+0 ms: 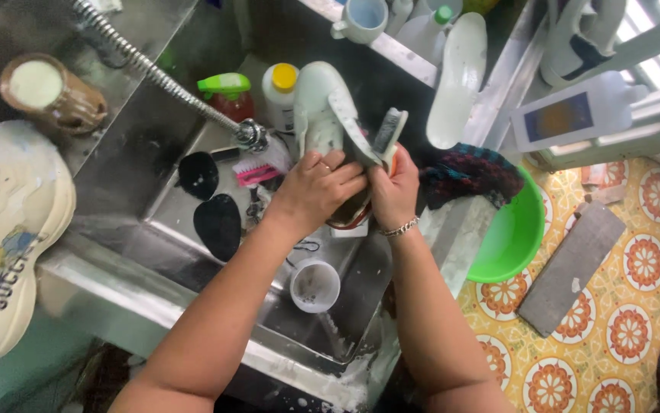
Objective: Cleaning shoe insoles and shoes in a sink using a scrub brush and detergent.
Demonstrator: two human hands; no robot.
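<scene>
The steel sink [192, 199] has little free room. Two black insoles [217, 224], a pink brush [257, 173], a white cup [315, 285] and the hose tap [250, 134] crowd it. Over the sink, the left hand [316, 187] wraps around a white shoe [322, 107]. The right hand [393, 191] grips a scrub brush [388, 131] against the shoe.

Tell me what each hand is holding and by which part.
Left hand grips the white shoe at its heel end; right hand holds the brush by its lower end.
</scene>
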